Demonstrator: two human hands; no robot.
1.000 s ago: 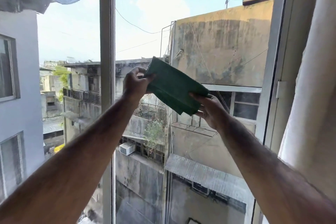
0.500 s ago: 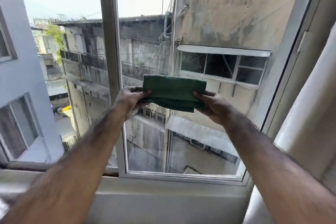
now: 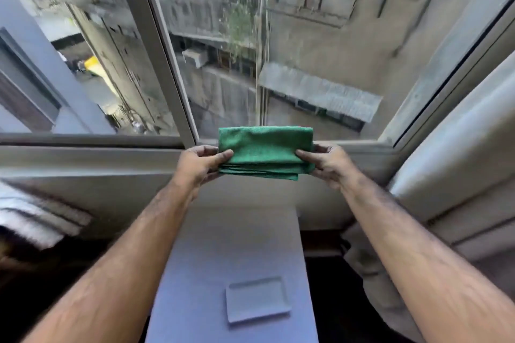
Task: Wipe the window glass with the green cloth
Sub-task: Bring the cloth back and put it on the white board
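The green cloth (image 3: pixel 266 152) is folded into a thick flat rectangle and held level between both hands, just in front of the window's lower frame. My left hand (image 3: pixel 199 166) pinches its left edge, thumb on top. My right hand (image 3: pixel 326 164) pinches its right edge the same way. The window glass (image 3: pixel 278 50) rises behind and above the cloth, apart from it, with grey buildings seen through it.
A pale vertical mullion (image 3: pixel 158 44) splits the glass left of the cloth. The sill (image 3: pixel 83 159) runs across below. Under my arms stands a narrow light-blue table (image 3: pixel 223 245) with a small rectangular tray (image 3: pixel 257 298). A pale curtain (image 3: pixel 459 147) hangs at the right.
The cloth and both hands have come down from high against the glass to sill level, and it now lies flat. My view has tipped downward, bringing the table and tray into sight.
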